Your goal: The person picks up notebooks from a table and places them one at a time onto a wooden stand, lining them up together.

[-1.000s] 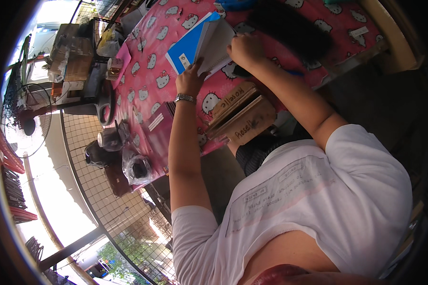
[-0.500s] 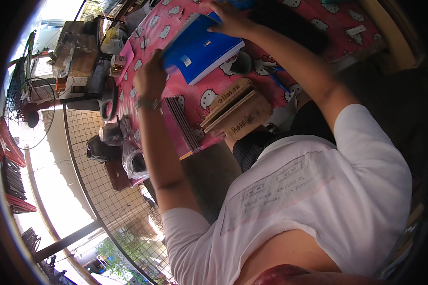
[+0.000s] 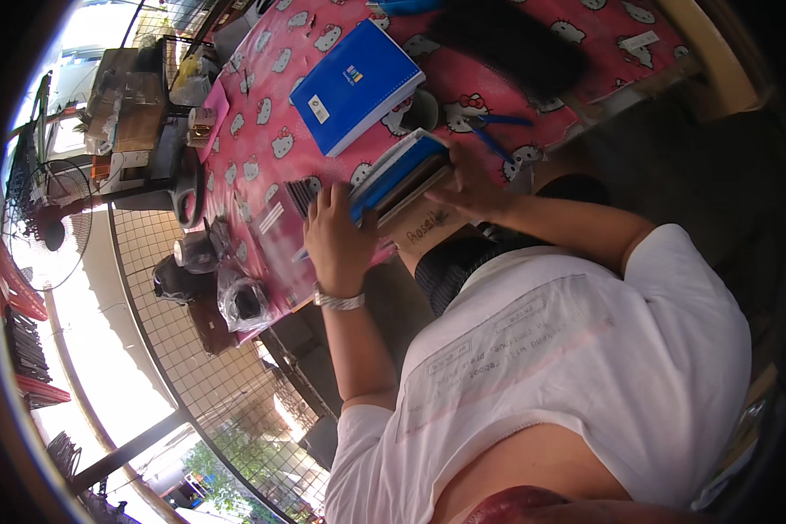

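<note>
"By the near edge of the desk (image 3: 266,157), what's being held?"

"A blue notebook (image 3: 395,181), against the cardboard holder (image 3: 424,229) — left hand (image 3: 336,240) and right hand (image 3: 479,185) pinching opposite ends."

"How should it handle?"

"Fairly light, I'd guess, bendy and slick-covered — it could fan open. Best held at both ends, thumbs flat, pressing it closed."
</note>
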`<state>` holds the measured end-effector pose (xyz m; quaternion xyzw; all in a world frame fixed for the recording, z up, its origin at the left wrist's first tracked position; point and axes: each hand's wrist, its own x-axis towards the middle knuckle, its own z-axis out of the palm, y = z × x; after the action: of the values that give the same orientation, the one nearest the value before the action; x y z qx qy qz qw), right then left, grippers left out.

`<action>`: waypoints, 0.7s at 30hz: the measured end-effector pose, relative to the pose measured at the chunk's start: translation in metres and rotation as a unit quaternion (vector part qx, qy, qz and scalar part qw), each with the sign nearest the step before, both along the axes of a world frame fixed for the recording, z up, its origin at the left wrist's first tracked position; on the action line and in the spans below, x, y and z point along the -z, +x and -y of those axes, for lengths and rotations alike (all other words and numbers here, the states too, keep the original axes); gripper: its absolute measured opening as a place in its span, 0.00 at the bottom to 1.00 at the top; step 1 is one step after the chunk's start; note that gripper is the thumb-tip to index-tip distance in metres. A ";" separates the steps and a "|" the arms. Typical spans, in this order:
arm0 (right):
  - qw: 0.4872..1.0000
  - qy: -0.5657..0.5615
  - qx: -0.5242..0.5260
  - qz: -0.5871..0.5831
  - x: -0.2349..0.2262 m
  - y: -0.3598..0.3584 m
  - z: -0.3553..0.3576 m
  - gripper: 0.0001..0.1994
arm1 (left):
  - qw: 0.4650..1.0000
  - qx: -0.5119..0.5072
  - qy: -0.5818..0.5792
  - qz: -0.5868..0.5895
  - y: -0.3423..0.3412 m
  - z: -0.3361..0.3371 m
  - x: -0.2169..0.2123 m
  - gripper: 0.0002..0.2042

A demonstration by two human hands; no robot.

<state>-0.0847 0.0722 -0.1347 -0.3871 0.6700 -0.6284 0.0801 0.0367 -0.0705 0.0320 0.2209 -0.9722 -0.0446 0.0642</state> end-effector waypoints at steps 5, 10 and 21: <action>0.996 -0.012 -0.045 -0.077 0.016 -0.007 -0.006 0.27 | 0.986 0.070 -0.110 -0.103 -0.033 -0.050 0.022 0.13; 0.931 0.064 0.233 -0.273 0.006 -0.180 0.037 0.12 | 0.979 0.047 -0.099 -0.171 -0.036 -0.065 0.025 0.11; 0.925 0.137 0.164 -0.315 -0.047 -0.255 0.036 0.10 | 0.965 0.011 -0.127 -0.229 -0.048 -0.066 0.039 0.08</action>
<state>-0.3399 0.0361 -0.0875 -0.4346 0.7947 -0.3805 -0.1868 -0.0113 -0.0041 -0.0072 0.1839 -0.9315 0.0293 0.3124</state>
